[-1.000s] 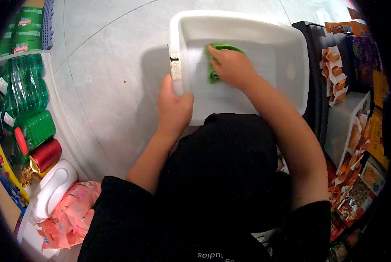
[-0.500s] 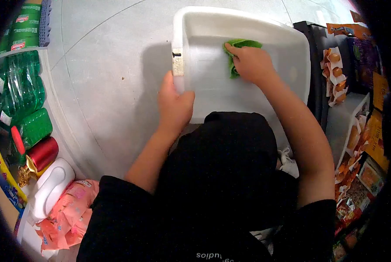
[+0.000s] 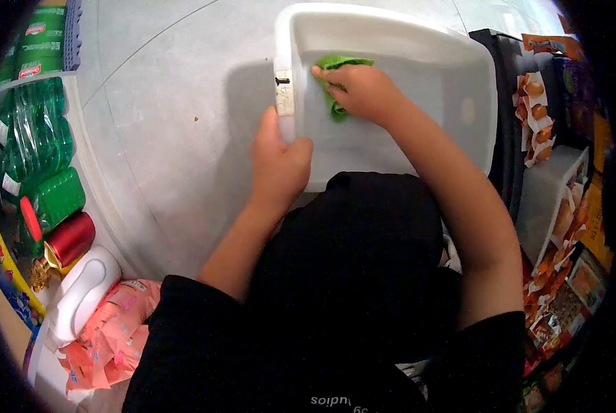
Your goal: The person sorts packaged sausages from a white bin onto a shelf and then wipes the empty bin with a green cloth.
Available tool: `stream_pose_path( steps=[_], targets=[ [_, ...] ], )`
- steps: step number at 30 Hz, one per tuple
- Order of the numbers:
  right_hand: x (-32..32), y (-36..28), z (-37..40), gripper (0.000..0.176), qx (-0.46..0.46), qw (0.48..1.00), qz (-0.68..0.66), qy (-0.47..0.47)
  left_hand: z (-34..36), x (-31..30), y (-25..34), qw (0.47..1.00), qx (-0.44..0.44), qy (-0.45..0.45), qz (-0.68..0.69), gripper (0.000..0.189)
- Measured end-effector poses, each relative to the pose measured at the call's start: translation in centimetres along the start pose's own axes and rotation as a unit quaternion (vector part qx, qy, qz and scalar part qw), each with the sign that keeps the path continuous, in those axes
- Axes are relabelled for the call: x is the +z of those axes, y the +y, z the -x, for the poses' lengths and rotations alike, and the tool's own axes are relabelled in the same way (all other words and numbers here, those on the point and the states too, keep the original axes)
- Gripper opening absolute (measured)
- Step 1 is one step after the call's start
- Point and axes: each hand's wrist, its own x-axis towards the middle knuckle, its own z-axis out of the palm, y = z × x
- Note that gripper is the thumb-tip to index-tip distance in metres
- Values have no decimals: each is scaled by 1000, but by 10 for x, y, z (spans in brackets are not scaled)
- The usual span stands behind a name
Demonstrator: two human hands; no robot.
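Observation:
A large white plastic bin [image 3: 390, 15] lies open toward me, its lower edge by my knee. My left hand [image 3: 280, 155] is wrapped round its left rim, just below a worn label [image 3: 284, 93] with a black mark. Inside the bin, my right hand [image 3: 359, 89] presses a green cloth [image 3: 335, 110] against the bottom near the left wall. Part of the cloth shows above and to the left of the fingers; the palm hides the rest.
At the left, a shelf holds green bottles [image 3: 36, 131], a red container [image 3: 70, 239], a white container [image 3: 84, 292] and pink packs [image 3: 119, 323]. Packaged eggs [image 3: 536, 117] and many snack packets [image 3: 556, 316] stand at the right, beside a black crate edge [image 3: 504, 103].
My right hand and the green cloth have moved left across the bin's bottom, toward its left wall. My left hand keeps its grip on the rim.

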Motion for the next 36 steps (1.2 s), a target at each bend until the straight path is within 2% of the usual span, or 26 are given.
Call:
stream_pose_path(
  steps=[2,4,11,14,16,21,23,25,26,28,29,31,32,34,35,36],
  targets=[
    [-3,-5,10,39,-14,1000,-13,-22,0,2,-5,1000,-2,5,24,31],
    [-9,-14,24,42,-24,991,3,-129,1,4,-5,1000,2,15,15,30],
    [-16,-13,28,40,-32,986,50,-155,0,2,-3,1000,2,14,20,31],
    [-16,-6,28,39,-31,990,52,-127,-1,2,-6,999,-9,5,33,31],
    [-13,-9,31,43,21,994,33,-99,-1,1,-6,999,-1,1,38,31],
    [-12,-14,38,42,84,994,17,-73,-4,3,-2,1000,22,4,7,30],
    [-8,-9,37,42,100,993,14,-59,-5,2,-5,999,0,-11,32,29],
    [0,9,35,41,148,980,-44,127,-2,1,4,1000,-12,-8,17,34],
    [-3,8,33,41,146,980,-45,126,-1,0,6,1000,-24,-7,1,38],
    [-13,5,32,42,228,965,-69,113,-2,0,2,1000,-21,-7,4,39],
    [-10,6,31,42,228,965,-68,111,-2,1,-1,1000,-17,-7,9,40],
    [-4,11,30,35,80,984,-84,135,-3,3,-5,1000,-9,-4,23,40],
    [-7,3,29,35,81,984,-83,133,-3,4,-6,999,0,0,35,40],
    [-17,-24,23,26,-21,996,-90,21,-3,3,-5,1000,4,2,10,40],
    [-14,-27,19,26,-20,996,-87,20,-3,3,-4,1000,7,5,-17,40],
    [-8,-28,16,22,-64,997,-16,27,-4,3,-6,1000,7,4,-15,40]
  ],
)
